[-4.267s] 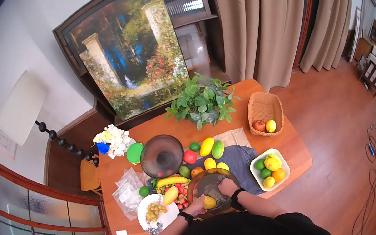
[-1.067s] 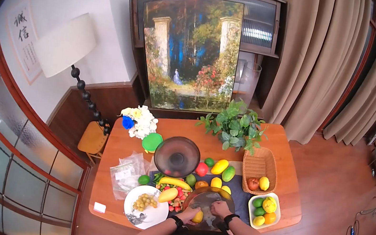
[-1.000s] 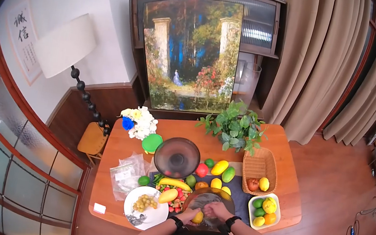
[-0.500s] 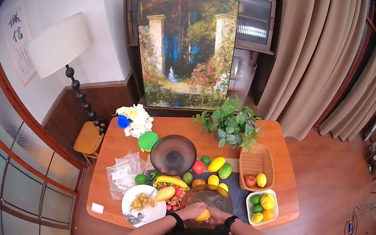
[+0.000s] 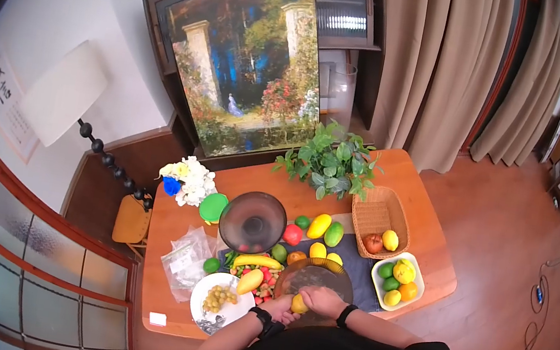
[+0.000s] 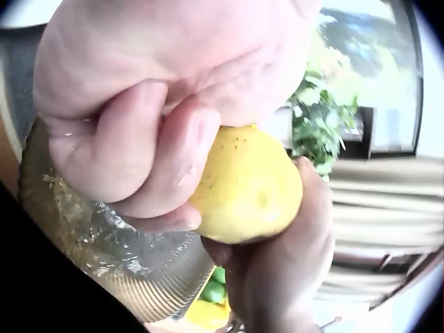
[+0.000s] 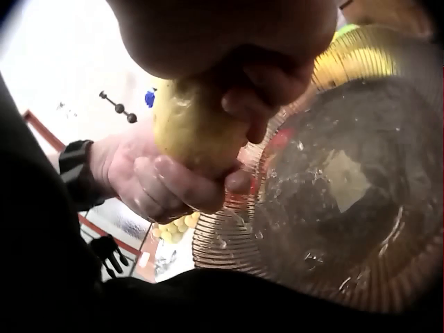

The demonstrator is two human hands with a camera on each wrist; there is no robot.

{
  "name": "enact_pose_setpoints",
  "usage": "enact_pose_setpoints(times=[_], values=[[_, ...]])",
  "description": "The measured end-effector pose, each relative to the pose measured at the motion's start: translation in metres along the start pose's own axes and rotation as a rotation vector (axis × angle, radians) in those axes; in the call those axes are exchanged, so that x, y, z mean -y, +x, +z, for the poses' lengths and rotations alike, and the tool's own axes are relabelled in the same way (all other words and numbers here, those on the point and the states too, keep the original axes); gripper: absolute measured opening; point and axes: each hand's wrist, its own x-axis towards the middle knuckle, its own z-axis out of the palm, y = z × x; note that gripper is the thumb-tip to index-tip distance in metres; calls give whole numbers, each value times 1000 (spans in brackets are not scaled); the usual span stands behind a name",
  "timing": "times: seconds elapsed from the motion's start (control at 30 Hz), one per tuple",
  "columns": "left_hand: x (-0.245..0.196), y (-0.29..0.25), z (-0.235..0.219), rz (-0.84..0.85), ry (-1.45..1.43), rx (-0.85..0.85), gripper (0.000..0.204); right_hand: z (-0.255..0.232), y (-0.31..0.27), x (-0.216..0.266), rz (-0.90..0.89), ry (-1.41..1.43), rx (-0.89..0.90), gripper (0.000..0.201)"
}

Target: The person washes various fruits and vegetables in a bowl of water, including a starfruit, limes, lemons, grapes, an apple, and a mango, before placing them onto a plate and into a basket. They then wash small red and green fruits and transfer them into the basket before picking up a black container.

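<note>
Both hands are on one yellow fruit point(image 5: 300, 304) above the near side of a ribbed amber glass bowl point(image 5: 348, 285) holding water. The left hand point(image 5: 281, 308) grips the fruit from the left, its curled fingers wet in the right wrist view. From the other side the right hand point(image 5: 324, 300) clasps it, fingers bent against the skin. Close up in the left wrist view, the fruit point(image 6: 251, 186) shows small dark specks between the left fingers and the right hand point(image 6: 281, 277). Splashes and ripples mark the bowl's water point(image 7: 374, 208).
Left of the bowl are a white plate point(image 5: 239, 312) with grapes, a mango point(image 5: 250, 281), a banana and berries. Behind stand a dark glass dish point(image 5: 252, 223) and a leafy plant point(image 5: 335, 161). A wicker basket point(image 5: 379, 210) and a pale fruit tray point(image 5: 412, 302) stand right.
The right hand, apart from the fruit over the bowl about a second ago, has come left onto it. The fruit has stayed in the left hand. The head view has tilted.
</note>
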Motion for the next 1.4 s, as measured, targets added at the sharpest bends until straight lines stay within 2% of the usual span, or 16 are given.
enact_pose_setpoints(times=[0.2,0.27,0.3,0.33,0.5,0.6,0.67,0.73,0.77,0.9,1.0,1.07,1.1,1.2,1.37,1.4], values=[[6,14,-2,326,118,-295,46,58,14,-72,44,-84,-140,34],[10,36,-13,1098,1308,-855,41,67,16,-92,36,-233,-146,38],[4,23,9,1134,1456,-931,38,55,19,-91,518,445,173,41],[1,12,25,1132,1463,-931,38,46,23,-88,973,1135,505,44],[-6,-20,57,1075,1204,-863,44,28,19,-61,997,1200,278,47],[-11,30,10,1193,1076,-834,49,37,17,-61,813,838,56,44],[-13,37,-6,1269,1030,-826,51,46,15,-73,195,-104,-186,37],[-17,17,-1,202,-62,-115,53,27,10,-54,-5,-88,-197,31],[-14,10,13,144,-51,-126,52,12,8,-40,-206,-77,-205,25],[-13,4,7,73,-70,-136,51,5,6,-25,-113,-52,-92,25],[-13,22,-16,170,49,-275,45,36,12,-56,-163,-86,-226,33],[0,55,-41,1233,1487,-1078,39,32,16,-54,554,706,260,50],[-3,37,-19,1235,1486,-1080,39,30,18,-52,912,1092,514,59],[-11,-36,55,853,1566,-979,34,27,15,-47,982,1264,615,60],[-8,21,-15,1063,1549,-1120,41,56,16,-65,814,836,298,54],[-14,21,-19,1059,1550,-1120,41,55,16,-63,595,609,107,50]])
